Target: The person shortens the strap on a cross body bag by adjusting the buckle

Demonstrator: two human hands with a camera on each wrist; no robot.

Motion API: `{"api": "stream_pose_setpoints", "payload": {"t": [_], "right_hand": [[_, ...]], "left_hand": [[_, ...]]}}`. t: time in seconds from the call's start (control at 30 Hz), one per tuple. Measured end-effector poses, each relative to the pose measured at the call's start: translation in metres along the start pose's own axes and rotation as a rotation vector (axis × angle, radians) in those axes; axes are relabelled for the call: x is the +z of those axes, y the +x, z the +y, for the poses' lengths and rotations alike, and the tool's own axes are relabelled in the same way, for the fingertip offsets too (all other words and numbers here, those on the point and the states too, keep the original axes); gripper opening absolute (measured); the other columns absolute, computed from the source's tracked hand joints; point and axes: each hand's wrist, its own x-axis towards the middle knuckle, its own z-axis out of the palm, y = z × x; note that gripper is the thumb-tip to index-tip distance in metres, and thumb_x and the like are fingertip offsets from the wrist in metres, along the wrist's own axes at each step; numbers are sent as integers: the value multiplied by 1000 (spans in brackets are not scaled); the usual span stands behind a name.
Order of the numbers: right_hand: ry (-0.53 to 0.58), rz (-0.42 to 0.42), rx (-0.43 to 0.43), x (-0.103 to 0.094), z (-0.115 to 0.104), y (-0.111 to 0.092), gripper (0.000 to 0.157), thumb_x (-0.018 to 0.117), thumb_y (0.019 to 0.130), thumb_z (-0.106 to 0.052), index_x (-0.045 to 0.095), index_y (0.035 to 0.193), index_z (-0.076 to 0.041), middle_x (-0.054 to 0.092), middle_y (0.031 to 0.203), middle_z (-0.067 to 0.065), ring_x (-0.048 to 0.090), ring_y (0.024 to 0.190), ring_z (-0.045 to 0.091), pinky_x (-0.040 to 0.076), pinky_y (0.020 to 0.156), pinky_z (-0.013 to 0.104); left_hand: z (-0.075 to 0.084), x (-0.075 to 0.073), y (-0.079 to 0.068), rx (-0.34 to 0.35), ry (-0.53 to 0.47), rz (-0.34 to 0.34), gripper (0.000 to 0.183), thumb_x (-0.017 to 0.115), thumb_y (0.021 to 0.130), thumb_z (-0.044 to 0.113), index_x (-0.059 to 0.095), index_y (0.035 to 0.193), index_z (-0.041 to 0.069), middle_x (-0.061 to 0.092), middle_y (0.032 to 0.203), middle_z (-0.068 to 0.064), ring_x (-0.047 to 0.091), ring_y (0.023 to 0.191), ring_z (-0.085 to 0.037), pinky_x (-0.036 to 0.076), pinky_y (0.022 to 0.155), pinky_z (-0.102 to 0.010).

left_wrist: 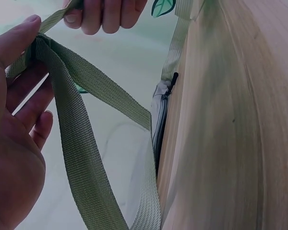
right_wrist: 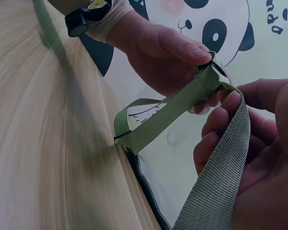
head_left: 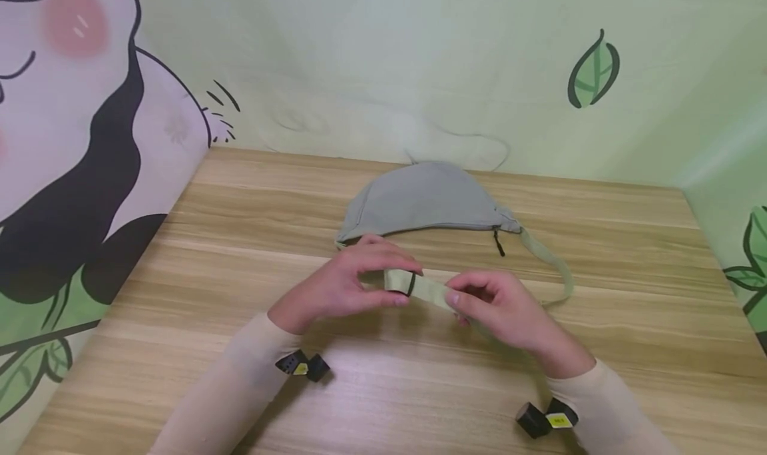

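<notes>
A grey crescent-shaped bag lies on the wooden table, its dark zipper pull hanging at the right end. Its pale green webbing strap is raised above the table between both hands. My left hand pinches the strap at a dark slider buckle, thumb below and fingers above. With thumb and fingertips, my right hand pinches the strap a little to the right of the buckle. In the left wrist view, a loop of strap hangs below the left fingers. The right wrist view shows webbing trailing down from the right fingers.
The wooden table runs back to a pale green printed backdrop with a panda and leaves. Beyond the right hand, more of the strap curves from the bag's right end. Each wrist wears a small black camera.
</notes>
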Motion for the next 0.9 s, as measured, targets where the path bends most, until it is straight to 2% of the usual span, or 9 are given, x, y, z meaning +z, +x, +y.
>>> {"api": "stream_pose_setpoints", "payload": {"t": [0.23,0.4,0.53,0.6,0.77,0.9], "right_hand": [[-31,-27,-1,2,-2,4,13,63,104,2,76,105,2,62,73,19,59,65,10,46,53,25],[-45,-36,16,7,-6,8,14,63,105,1,76,107,2,64,73,16,58,66,8,45,53,25],[-57,-40,40,11,-8,12,14,64,105,-3,77,108,0,66,76,18,59,67,8,45,54,23],[-50,-43,55,11,-7,13,15,64,107,-5,77,109,1,67,79,20,62,68,11,49,57,23],[-44,-27,93,5,0,6,17,62,108,-7,76,109,3,70,82,15,66,73,11,58,67,26],[-51,-17,90,0,6,-1,15,63,106,-3,76,107,3,71,83,11,65,74,6,58,66,25]], "left_hand": [[2,4,1,-16,-25,-34,42,93,84,12,79,123,11,80,125,-3,67,125,-21,48,109,-38],[3,6,1,-34,-34,-38,42,93,84,14,79,123,12,80,124,-2,65,125,-21,47,108,-39],[3,8,1,-23,-47,-24,41,94,83,12,79,122,10,81,123,-3,66,122,-21,46,106,-39],[2,8,1,-21,-58,-10,41,94,83,11,79,121,9,81,123,-5,66,122,-22,46,105,-38],[1,5,-3,-17,-67,36,42,94,81,7,79,120,8,81,122,-7,67,121,-22,47,105,-36],[1,1,-4,1,-49,51,43,95,80,7,79,120,7,82,121,-7,70,120,-21,47,106,-36]]}}
